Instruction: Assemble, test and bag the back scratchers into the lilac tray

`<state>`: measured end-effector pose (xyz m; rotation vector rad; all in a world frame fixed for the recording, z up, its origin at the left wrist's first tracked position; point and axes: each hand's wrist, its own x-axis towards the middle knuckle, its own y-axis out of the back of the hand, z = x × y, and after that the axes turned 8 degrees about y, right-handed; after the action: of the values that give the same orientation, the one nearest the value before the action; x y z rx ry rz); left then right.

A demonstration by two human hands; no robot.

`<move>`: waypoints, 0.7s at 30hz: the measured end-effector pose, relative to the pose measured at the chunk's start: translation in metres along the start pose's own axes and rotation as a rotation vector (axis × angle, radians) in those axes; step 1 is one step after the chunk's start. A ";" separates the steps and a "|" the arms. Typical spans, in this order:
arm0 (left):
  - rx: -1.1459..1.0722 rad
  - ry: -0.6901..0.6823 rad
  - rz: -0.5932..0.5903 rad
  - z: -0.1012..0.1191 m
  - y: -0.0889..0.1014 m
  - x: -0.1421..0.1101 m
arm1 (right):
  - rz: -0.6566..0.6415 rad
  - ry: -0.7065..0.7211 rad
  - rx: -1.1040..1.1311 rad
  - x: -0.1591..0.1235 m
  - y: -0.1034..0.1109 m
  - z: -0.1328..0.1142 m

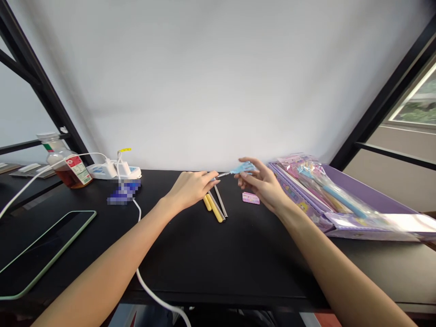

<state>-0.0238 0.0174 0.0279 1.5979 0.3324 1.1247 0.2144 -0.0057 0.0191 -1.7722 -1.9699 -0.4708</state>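
Note:
Over the black desk (218,254), my left hand (190,187) and my right hand (262,184) meet around a light blue pen (238,171). The left fingers pinch its thin metal tip end, while the right fingers are closed on the blue barrel. Under the left hand lie two yellow pencils (214,208) and a grey stick (220,200). A small pink eraser (250,198) rests on the desk just left of my right wrist.
A purple stationery box (340,200) with a plastic-wrapped pen set lies at the right. At the left are a phone (41,250), a white cable (150,281), a power strip (112,171) and a bottle (64,165). Black frame bars stand on both sides.

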 end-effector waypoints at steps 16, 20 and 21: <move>-0.693 0.228 -0.230 0.024 -0.023 -0.002 | 0.003 -0.112 -1.468 0.000 0.093 0.022; -0.641 0.212 -0.238 0.023 -0.026 -0.005 | 0.087 -0.183 -1.596 -0.003 0.102 0.035; -0.637 0.213 -0.235 0.023 -0.025 -0.005 | 0.076 -0.193 -1.597 -0.004 0.104 0.036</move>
<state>0.0005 0.0091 0.0046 0.8600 0.2566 1.0782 0.3142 0.0226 -0.0180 -2.6752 -1.5380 -2.3487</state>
